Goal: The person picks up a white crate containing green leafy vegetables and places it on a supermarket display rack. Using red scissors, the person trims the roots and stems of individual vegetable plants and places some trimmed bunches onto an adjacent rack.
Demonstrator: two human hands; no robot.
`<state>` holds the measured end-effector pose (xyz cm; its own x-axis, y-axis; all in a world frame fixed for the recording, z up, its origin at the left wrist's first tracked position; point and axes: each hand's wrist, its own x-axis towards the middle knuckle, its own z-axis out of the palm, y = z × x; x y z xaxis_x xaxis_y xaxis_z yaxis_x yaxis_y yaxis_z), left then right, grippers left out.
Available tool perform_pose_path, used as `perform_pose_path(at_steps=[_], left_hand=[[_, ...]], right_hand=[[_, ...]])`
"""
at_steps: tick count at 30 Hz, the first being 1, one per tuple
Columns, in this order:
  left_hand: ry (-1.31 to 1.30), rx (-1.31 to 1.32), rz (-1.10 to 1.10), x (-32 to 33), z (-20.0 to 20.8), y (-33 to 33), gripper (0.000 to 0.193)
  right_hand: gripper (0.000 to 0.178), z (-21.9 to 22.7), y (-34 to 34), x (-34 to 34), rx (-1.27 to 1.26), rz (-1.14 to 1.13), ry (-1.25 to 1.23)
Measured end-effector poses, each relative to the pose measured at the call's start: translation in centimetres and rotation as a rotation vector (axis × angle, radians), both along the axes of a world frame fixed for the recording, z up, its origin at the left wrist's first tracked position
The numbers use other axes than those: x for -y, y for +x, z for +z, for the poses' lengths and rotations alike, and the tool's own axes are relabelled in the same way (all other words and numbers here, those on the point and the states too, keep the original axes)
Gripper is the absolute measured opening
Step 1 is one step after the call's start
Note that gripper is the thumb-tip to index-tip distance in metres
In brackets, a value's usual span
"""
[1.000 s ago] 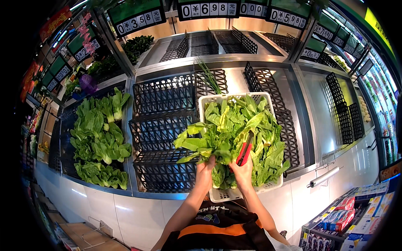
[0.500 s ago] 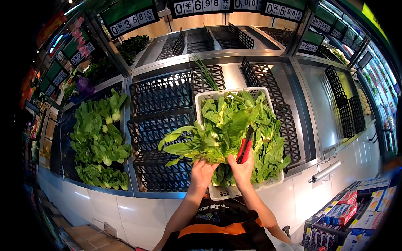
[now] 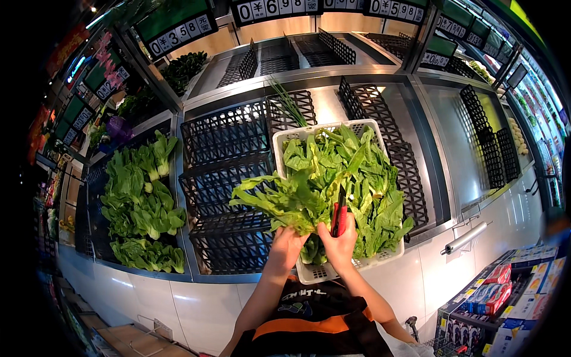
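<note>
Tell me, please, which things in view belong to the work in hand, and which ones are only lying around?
In the work:
leafy bunch in the left grip
red-handled tool in the right grip
white basket
greens inside it

Apparently only around:
bok choy at left
thin green stalks
black racks
white roll

a wide metal display counter [image 3: 326,100] fills the middle of the shop, fitted with black lattice racks [image 3: 226,137] and faced below with glossy white panels [image 3: 208,303] that catch streaks of light. behind it rises a second metal tier [image 3: 297,75], backed by pale wooden panels [image 3: 297,25]. metal posts [image 3: 421,44] stand beneath hanging green-and-black price signs [image 3: 178,35]. brightly lit shelves [image 3: 541,119] line the far right; a strip lamp [image 3: 106,15] glows at the dim upper left.
</note>
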<state>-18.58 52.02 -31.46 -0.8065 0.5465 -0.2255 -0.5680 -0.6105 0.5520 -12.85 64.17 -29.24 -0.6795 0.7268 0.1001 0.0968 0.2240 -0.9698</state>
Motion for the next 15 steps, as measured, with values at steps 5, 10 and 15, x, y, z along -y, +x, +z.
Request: perform_pose_path(at_steps=[5,10,15], left_hand=[[-0.179,-0.014,-0.11,0.9,-0.5,-0.1,0.033],[-0.19,0.088,0.068,0.4,-1.8,0.5,0.036],[-0.04,-0.028,0.002,-0.2,-0.6,0.4,0.064]], right_hand=[[0.033,-0.8,-0.2,-0.2,-0.047,-0.005,-0.119],[0.034,-1.2,-0.4,0.0,-0.077,0.021,-0.153],[0.037,-0.7,-0.9,-0.3,-0.082,0.038,-0.227]])
